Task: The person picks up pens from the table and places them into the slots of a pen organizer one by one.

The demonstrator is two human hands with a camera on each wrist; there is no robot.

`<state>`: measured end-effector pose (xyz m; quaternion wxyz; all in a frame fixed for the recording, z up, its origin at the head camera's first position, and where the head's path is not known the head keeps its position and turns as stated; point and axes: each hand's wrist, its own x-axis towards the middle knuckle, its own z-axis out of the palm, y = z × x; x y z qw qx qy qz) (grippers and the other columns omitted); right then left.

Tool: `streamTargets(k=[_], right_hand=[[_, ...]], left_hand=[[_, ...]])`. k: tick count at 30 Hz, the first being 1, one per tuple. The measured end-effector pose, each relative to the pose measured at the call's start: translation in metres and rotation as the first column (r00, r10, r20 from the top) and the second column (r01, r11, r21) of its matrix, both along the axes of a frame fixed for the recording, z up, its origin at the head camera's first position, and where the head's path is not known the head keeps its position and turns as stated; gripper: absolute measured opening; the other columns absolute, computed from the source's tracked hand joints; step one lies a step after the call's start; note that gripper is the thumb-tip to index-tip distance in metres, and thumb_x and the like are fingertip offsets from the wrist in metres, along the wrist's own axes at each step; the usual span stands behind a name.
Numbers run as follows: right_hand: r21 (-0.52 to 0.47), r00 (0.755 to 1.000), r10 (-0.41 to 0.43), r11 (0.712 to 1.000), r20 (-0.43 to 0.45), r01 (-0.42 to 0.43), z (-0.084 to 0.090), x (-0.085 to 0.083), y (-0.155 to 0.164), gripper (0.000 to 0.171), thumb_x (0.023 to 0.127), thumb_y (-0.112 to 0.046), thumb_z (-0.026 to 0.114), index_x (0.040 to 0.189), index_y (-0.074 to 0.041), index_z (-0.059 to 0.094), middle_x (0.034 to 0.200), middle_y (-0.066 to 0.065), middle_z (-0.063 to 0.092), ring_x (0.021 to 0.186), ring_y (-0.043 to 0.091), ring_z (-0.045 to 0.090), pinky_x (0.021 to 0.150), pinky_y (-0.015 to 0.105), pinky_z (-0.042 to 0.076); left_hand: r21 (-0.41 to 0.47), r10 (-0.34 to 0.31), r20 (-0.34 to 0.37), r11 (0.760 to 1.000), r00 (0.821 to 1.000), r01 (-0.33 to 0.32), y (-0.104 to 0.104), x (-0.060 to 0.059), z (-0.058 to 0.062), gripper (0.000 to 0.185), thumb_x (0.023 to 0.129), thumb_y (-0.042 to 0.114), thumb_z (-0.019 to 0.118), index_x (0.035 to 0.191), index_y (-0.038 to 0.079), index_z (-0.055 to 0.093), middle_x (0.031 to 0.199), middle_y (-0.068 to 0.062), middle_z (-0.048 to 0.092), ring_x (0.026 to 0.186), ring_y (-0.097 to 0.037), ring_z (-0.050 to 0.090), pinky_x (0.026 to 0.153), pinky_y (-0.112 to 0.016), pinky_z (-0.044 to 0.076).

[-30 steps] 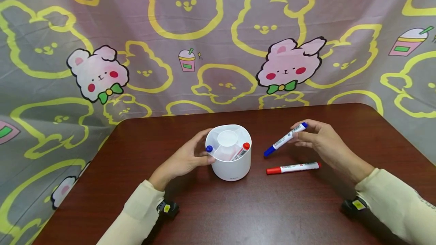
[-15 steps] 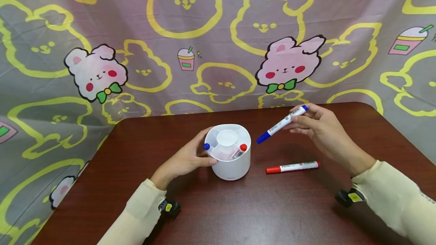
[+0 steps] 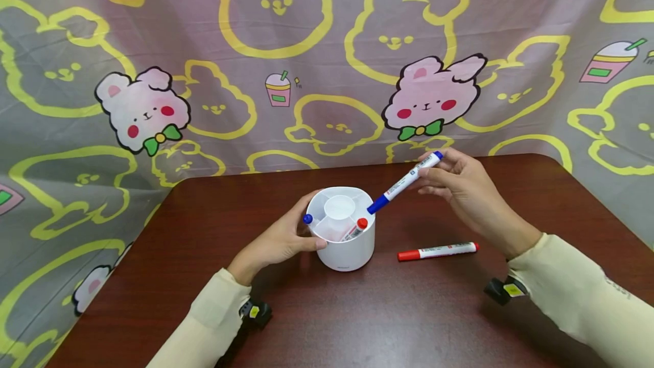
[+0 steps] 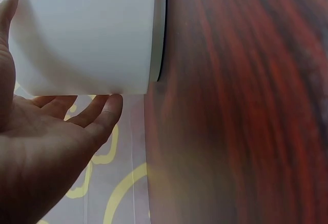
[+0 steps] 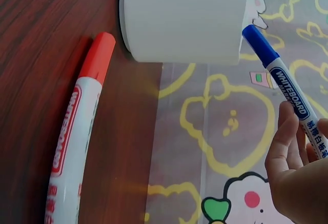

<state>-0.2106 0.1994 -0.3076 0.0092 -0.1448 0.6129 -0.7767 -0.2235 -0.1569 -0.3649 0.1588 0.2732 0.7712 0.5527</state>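
Okay, so the right hand (image 3: 462, 186) has a blue whiteboard marker (image 3: 403, 184) pinched between thumb and fingers, slanted cap-down. The cap end is at the pen holder's (image 3: 347, 255) rim, about three o'clock; can't tell if it touches. Gripping it high probably keeps the fingers clear of the rim. Left hand (image 3: 273, 246), at eight o'clock, has thumb and fingers curled round the holder's wall, likely to steady it.

Holder's smooth white plastic by the look of it, rounded, with dividers round a circular middle cup. A red-ended marker (image 3: 359, 228) leans inside at four o'clock; a blue end (image 3: 307, 218) pokes up at nine. Loose red whiteboard marker (image 3: 438, 251) lies between three and four, on a glossy wood-grain table (image 3: 398, 311). Wrinkly bunny-print cloth (image 3: 327, 67) hangs at twelve.
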Motion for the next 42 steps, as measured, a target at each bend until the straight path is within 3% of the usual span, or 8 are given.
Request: streamTargets(k=[6, 13, 18, 24, 29, 33, 42], right_hand=[[0.023, 1.000, -0.008, 1.000, -0.007, 0.008, -0.001, -0.005, -0.013, 0.025, 0.100, -0.001, 0.067, 0.121, 0.006, 0.055, 0.097, -0.002, 0.075, 0.090, 0.013, 0.071, 0.082, 0.027, 0.062], [0.052, 1.000, -0.003, 0.999, -0.007, 0.003, -0.002, -0.008, -0.025, 0.021, 0.100, 0.000, 0.066, 0.119, -0.006, 0.060, 0.101, -0.003, 0.074, 0.094, 0.011, 0.069, 0.080, 0.026, 0.061], [0.111, 1.000, -0.005, 0.994, -0.007, 0.006, -0.002, -0.010, -0.034, 0.022, 0.099, 0.000, 0.067, 0.117, -0.009, 0.060, 0.101, -0.003, 0.075, 0.093, 0.012, 0.070, 0.079, 0.027, 0.060], [0.264, 0.999, -0.027, 0.964, -0.032, 0.034, -0.005, -0.011, -0.043, 0.021, 0.099, -0.004, 0.068, 0.117, -0.011, 0.062, 0.103, -0.005, 0.068, 0.091, 0.014, 0.063, 0.078, 0.026, 0.058], [0.372, 0.998, -0.005, 0.928, -0.065, 0.029, -0.010, -0.012, -0.053, 0.027, 0.097, -0.002, 0.069, 0.123, -0.002, 0.061, 0.102, -0.003, 0.065, 0.085, 0.015, 0.060, 0.075, 0.025, 0.056], [0.408, 0.998, 0.002, 0.913, -0.064, 0.024, -0.012, -0.011, -0.059, 0.032, 0.096, -0.002, 0.070, 0.126, 0.002, 0.059, 0.104, 0.000, 0.064, 0.089, 0.019, 0.061, 0.074, 0.026, 0.055], [0.433, 0.998, -0.007, 0.901, -0.064, 0.034, -0.020, -0.011, -0.068, 0.041, 0.096, 0.000, 0.068, 0.135, -0.003, 0.057, 0.106, 0.011, 0.062, 0.089, 0.022, 0.060, 0.070, 0.027, 0.054]], left_hand=[[-0.017, 0.010, 0.005, 1.000, 1.000, -0.010, 0.001, 0.000, -0.001, 0.100, 0.088, 0.014, 0.085, 0.165, 0.021, 0.022, 0.161, -0.012, 0.039, 0.140, -0.036, 0.050, 0.116, -0.057, 0.044], [-0.040, 0.025, 0.005, 0.999, 1.000, -0.025, 0.002, 0.000, 0.001, 0.099, 0.089, 0.016, 0.085, 0.165, 0.022, 0.023, 0.161, -0.011, 0.040, 0.139, -0.035, 0.051, 0.115, -0.056, 0.046], [-0.037, 0.023, 0.004, 0.999, 1.000, -0.022, 0.002, 0.000, 0.001, 0.099, 0.089, 0.018, 0.086, 0.165, 0.022, 0.023, 0.160, -0.011, 0.041, 0.139, -0.036, 0.051, 0.115, -0.057, 0.046], [-0.028, 0.010, -0.001, 1.000, 1.000, -0.010, 0.002, -0.001, 0.001, 0.100, 0.089, 0.021, 0.086, 0.165, 0.021, 0.022, 0.159, -0.012, 0.042, 0.135, -0.036, 0.055, 0.112, -0.057, 0.048], [-0.029, 0.008, 0.005, 1.000, 1.000, -0.008, 0.001, -0.001, 0.000, 0.099, 0.089, 0.022, 0.085, 0.165, 0.022, 0.022, 0.159, -0.012, 0.042, 0.133, -0.037, 0.056, 0.110, -0.055, 0.050], [-0.035, 0.015, 0.004, 0.999, 1.000, -0.015, 0.002, -0.001, -0.001, 0.099, 0.089, 0.022, 0.085, 0.165, 0.023, 0.021, 0.159, -0.012, 0.041, 0.134, -0.037, 0.055, 0.111, -0.056, 0.050], [-0.045, 0.024, -0.008, 0.999, 1.000, -0.025, 0.002, -0.001, -0.001, 0.100, 0.089, 0.022, 0.086, 0.165, 0.023, 0.021, 0.159, -0.011, 0.042, 0.136, -0.035, 0.053, 0.113, -0.055, 0.048]])
